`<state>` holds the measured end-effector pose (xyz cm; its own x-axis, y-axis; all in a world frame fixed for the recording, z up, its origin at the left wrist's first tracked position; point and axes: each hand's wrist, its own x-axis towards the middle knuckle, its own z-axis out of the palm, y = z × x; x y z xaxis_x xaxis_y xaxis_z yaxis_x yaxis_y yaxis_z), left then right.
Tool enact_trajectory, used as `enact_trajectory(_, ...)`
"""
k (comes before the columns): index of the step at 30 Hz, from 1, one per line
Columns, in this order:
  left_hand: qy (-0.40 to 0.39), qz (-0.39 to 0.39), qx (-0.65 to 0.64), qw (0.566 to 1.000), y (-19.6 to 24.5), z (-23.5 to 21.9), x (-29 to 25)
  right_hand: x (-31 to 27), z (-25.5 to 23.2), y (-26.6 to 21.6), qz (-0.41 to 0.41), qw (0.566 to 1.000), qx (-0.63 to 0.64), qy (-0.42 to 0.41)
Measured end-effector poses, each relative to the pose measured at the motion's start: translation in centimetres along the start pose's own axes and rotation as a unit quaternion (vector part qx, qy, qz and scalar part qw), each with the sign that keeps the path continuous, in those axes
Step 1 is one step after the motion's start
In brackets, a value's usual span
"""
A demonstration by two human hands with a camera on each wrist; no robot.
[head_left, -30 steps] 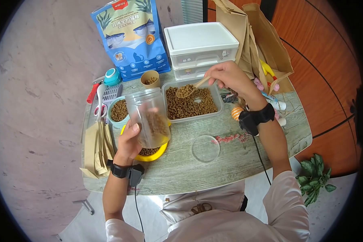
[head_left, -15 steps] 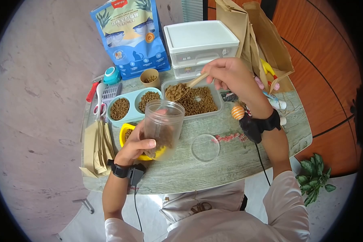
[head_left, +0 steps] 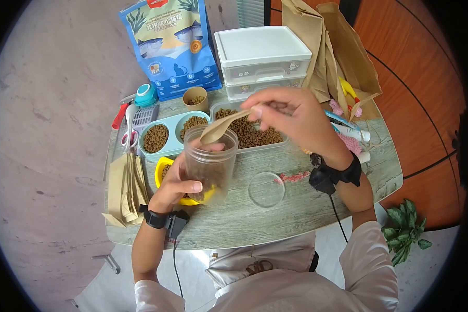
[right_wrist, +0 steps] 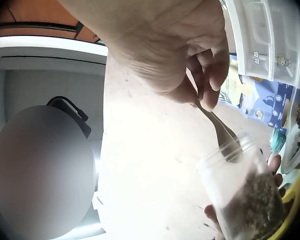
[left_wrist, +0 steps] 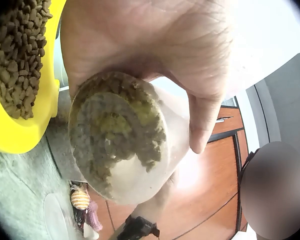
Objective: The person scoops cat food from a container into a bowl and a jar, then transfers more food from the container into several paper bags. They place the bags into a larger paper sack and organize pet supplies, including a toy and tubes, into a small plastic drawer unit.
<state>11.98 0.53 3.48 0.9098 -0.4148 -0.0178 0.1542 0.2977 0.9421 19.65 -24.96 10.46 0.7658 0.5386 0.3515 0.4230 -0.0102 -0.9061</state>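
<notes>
My left hand (head_left: 172, 188) grips a clear plastic jar (head_left: 213, 174), raised in front of a tub and leaning slightly. Brown kibble lies in the jar's lower part, seen through its base in the left wrist view. My right hand (head_left: 302, 118) pinches the handle of a wooden spoon (head_left: 219, 129) above the jar. The spoon's bowl (right_wrist: 231, 150) is tipped down inside the jar's mouth, and its underside shows. Behind the jar, a clear rectangular tub (head_left: 262, 147) holds more kibble, partly hidden by my right hand. A round clear lid (head_left: 266, 190) lies on the table.
A pale blue double bowl (head_left: 170, 125) and a yellow bowl (head_left: 160, 169), both with kibble, stand left of the jar. Behind are a paper cup (head_left: 195, 107), a blue cat food bag (head_left: 179, 78) and white drawers (head_left: 262, 47). Folded paper bags (head_left: 125, 190) lie at left.
My right hand has carried the heaped spoon from over the tub to the jar and tipped it in. The jar moved right and slightly down, then stayed about still in my left hand.
</notes>
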Motion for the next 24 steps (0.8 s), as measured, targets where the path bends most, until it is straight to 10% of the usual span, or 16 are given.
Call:
enact_trajectory(7, 0.013, 0.059, 0.016, 0.998, -0.6, -0.8, 0.3, 1.2, -2.3, 1.3, 0.010, 0.988, -0.022, 0.156)
enact_trajectory(12, 0.041, 0.045, -0.019, 0.998, -0.6, -1.0, -0.1, 1.3, -3.0, 5.9, 0.023, 0.899, -0.419, 0.127)
enact_trajectory(24, 0.025, -0.024, -0.052, 0.998, -0.9, -1.3, -0.5, 1.6, -0.8, 7.2, 0.175, 0.947, -0.268, -0.008)
